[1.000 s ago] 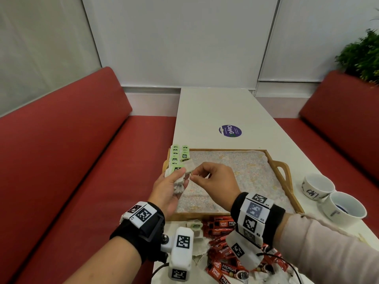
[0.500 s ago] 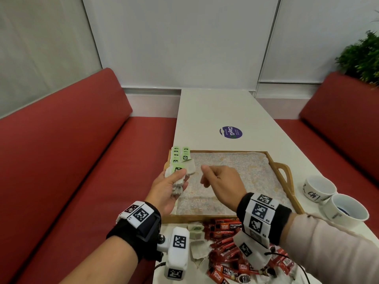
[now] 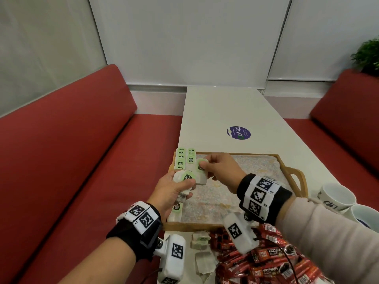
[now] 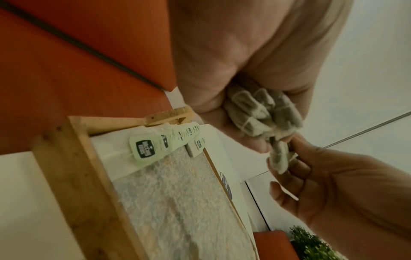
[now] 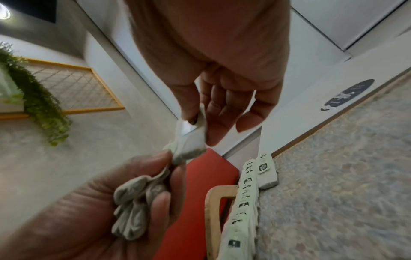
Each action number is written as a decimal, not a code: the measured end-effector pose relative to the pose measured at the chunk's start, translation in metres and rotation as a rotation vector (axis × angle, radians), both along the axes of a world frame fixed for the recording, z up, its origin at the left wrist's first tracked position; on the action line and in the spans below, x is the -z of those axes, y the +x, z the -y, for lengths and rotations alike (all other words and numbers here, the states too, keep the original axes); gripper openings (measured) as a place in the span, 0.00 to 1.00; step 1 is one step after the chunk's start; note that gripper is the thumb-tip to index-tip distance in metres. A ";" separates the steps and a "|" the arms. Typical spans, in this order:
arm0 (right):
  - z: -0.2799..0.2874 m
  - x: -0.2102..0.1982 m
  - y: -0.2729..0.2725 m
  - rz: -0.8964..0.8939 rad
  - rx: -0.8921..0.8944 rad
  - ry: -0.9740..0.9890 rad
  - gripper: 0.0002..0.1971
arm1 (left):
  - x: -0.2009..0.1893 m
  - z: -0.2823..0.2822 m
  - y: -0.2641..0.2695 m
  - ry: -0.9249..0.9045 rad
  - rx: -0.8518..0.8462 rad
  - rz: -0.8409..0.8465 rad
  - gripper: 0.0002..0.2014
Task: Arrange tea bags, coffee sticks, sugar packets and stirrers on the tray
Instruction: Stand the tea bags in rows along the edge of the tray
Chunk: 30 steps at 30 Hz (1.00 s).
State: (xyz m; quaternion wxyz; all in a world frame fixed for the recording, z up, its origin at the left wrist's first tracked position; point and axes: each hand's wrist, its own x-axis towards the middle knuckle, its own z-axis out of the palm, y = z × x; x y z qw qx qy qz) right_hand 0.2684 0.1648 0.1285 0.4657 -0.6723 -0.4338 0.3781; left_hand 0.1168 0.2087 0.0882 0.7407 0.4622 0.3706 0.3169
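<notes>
My left hand [image 3: 173,189] grips a bunch of tea bags [image 4: 262,114] above the wooden tray's [image 3: 291,175] near-left part. One green tag [image 3: 177,207] dangles below the fist. My right hand [image 3: 217,169] pinches a single tea bag [image 3: 201,171] by thumb and forefinger, right beside the bunch; the same tea bag [image 5: 189,140] shows in the right wrist view. Rows of green-tagged tea bags [image 3: 185,158] lie along the tray's far-left edge. Red coffee sticks [image 3: 266,261] are piled on the table in front of the tray.
Two white cups [image 3: 336,197] stand right of the tray's handle. A few loose tea bags [image 3: 202,240] lie on the table near the coffee sticks. Red benches [image 3: 71,160] flank the white table [image 3: 225,109]. A round purple sticker [image 3: 239,132] is beyond the tray.
My right hand had drawn away from the bunch half a second ago; now it is back at it, pinching one tea bag. The left hand has stayed in place.
</notes>
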 end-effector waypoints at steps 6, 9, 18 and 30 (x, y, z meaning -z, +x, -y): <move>-0.036 0.021 0.015 0.138 0.096 0.004 0.09 | 0.003 -0.034 0.006 -0.064 -0.177 -0.015 0.11; -0.053 0.034 0.022 0.138 0.074 -0.057 0.09 | 0.002 -0.054 0.009 -0.114 -0.216 0.022 0.15; -0.095 0.075 0.033 0.190 -0.017 -0.267 0.08 | 0.005 -0.092 0.024 -0.214 -0.254 0.080 0.24; -0.138 0.104 0.038 0.315 0.006 -0.310 0.13 | 0.016 -0.109 0.034 -0.235 -0.243 0.100 0.24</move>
